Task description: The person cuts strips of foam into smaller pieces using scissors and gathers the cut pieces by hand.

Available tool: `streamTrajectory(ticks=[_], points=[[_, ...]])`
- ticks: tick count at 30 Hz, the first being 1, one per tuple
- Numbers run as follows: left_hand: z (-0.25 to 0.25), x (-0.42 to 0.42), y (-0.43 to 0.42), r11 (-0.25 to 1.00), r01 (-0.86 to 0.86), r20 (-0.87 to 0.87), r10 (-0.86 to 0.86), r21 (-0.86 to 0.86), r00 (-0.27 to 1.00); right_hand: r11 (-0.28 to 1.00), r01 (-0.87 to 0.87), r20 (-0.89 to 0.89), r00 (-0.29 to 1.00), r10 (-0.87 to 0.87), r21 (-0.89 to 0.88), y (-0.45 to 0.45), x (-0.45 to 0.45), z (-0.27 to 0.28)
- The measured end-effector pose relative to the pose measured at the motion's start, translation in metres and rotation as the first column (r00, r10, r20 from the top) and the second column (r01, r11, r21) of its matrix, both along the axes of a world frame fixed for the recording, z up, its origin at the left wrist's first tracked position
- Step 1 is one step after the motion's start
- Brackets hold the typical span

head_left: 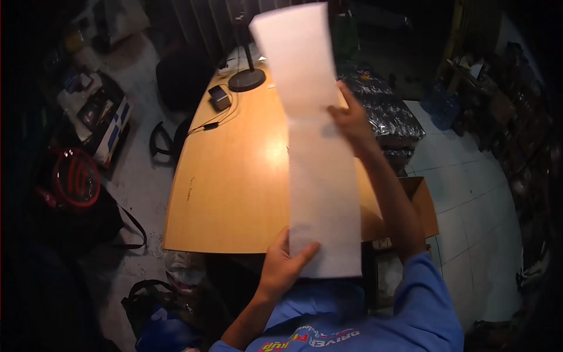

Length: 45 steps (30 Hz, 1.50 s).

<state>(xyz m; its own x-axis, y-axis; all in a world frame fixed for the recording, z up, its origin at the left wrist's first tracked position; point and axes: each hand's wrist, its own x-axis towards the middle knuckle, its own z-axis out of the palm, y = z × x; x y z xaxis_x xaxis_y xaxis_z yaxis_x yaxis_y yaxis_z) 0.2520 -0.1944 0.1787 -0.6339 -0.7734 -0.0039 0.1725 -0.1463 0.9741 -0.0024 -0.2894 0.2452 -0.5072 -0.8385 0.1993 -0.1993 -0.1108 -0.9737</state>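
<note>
A long white sheet [324,176] stretches from above the far part of the wooden table to its front edge, with a bend across its upper part. My left hand [282,264] grips the sheet near its lower left side, thumb on top and the other fingers hidden beneath. Higher up, my right hand [350,120] pinches the sheet's right edge, its index finger pointing upward. The sheet's upper end stands free, near a black lamp base.
On the wooden table [234,193] are a round black lamp base [247,80] and a small black device [220,98] with a cable. Plastic-wrapped bundles [384,111] and a cardboard box [423,205] stand to the right. Bags [167,322] lie below left.
</note>
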Motion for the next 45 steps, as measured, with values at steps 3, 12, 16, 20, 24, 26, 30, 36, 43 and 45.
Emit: streamTrajectory(ticks=[3,12,16,20,24,26,30,36,43,45], points=[[-0.011,0.032,-0.013,0.962,-0.113,0.011,0.114,0.249,0.993,0.980,-0.101,-0.018,0.995,0.099,-0.172,-0.096,0.007,-0.099],[-0.045,0.056,-0.037,0.934,-0.175,-0.076,0.208,0.313,0.975,0.985,0.161,-0.803,0.594,-0.051,0.057,-0.065,0.043,-0.079],[-0.040,0.056,-0.033,0.922,-0.167,-0.068,0.203,0.350,0.977,0.880,0.011,-0.654,0.674,0.344,0.474,0.026,0.028,-0.058],[-0.041,0.058,-0.030,0.921,-0.158,-0.052,0.188,0.356,0.981,0.778,-0.063,-0.600,0.597,0.532,0.625,0.095,0.045,-0.055],[-0.045,0.054,-0.032,0.934,-0.144,-0.051,0.169,0.327,0.984,0.778,0.052,-0.662,0.561,0.496,0.626,0.091,0.054,-0.063],[-0.041,0.051,-0.037,0.939,-0.141,-0.040,0.162,0.314,0.986,0.680,0.047,-0.557,0.616,0.557,0.732,0.081,0.054,-0.060],[-0.038,0.045,-0.044,0.916,-0.132,-0.035,0.157,0.379,0.987,0.568,-0.061,-0.361,0.716,0.598,0.821,0.070,0.048,-0.037],[-0.040,0.027,-0.052,0.937,-0.075,-0.079,0.108,0.342,0.991,0.834,-0.429,0.421,0.866,0.271,0.346,0.135,0.013,-0.070],[-0.024,0.009,-0.050,0.924,-0.102,-0.022,0.118,0.368,0.993,0.918,-0.281,0.595,0.801,0.065,0.279,0.279,0.081,-0.087],[-0.024,0.001,-0.046,0.915,-0.135,-0.032,0.159,0.380,0.987,0.913,-0.328,0.634,0.766,0.107,0.242,0.302,0.104,-0.083]])
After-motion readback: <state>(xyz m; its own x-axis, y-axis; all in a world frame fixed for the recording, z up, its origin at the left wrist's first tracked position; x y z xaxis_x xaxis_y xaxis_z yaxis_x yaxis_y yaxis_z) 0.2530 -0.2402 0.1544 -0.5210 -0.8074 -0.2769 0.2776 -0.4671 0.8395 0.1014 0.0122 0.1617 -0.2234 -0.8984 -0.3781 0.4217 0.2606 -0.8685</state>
